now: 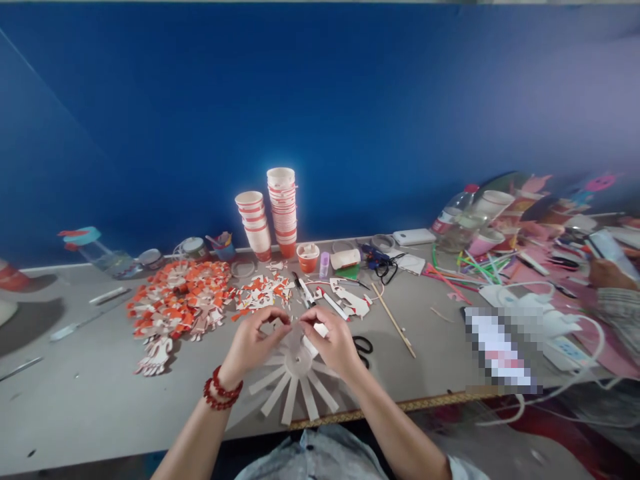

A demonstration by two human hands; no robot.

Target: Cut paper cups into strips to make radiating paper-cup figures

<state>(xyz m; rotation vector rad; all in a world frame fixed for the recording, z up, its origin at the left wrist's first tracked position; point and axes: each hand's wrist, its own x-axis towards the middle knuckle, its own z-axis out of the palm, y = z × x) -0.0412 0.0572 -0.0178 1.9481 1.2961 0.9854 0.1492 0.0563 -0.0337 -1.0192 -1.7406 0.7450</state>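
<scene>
A white paper cup cut into strips (299, 363) is spread out like a sunburst near the table's front edge, its round base in the middle. My left hand (257, 340), with red bead bracelets on the wrist, pinches with thumb and fingertips at a strip on the cup's far side. Opposite it, my right hand (333, 343) is closed in a pinch at the same spot. The fingers partly cover the strip between them. Black-handled scissors (364, 350) lie just right of my right hand, partly hidden behind it.
Left lies a heap of orange-and-white cut cups (183, 293), with paper scraps (265, 293) beside it. Cup stacks (283, 213) stand by the blue wall. A wooden stick (394, 320), glue gun (377, 257), phone (500, 353) and white cables lie right. Another person's hand (607, 273) holds a phone.
</scene>
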